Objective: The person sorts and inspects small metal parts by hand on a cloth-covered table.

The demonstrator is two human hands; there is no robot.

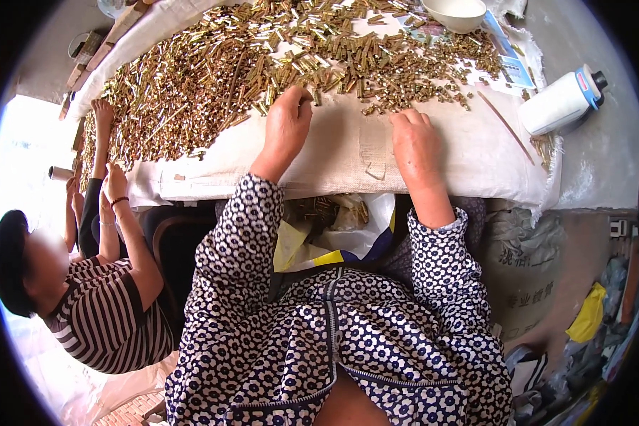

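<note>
Small gold-coloured metal pieces [184, 96], some long and narrow, others short, lie in a wide heap across the pale cloth-covered table [248, 167]. At the heap's near edge, my left hand [287, 126] is closed, thumb and forefinger curled in; whatever they hold is hidden. A few narrow pieces lie right beside those fingertips. My right hand [417, 145] rests farther right, just in front of the shorter pieces, its fingers bent down and together over the cloth. Nothing it may hold can be made out. Below the table edge, an open plastic bag [369, 234] contains more gold-coloured pieces.
A white bowl [456, 14] stands at the far right, above a printed sheet [515, 67]. A thin stick [505, 126] and a white bottle [561, 101] lie on the right. At the left, another person [110, 312] in a striped shirt works by the same heap.
</note>
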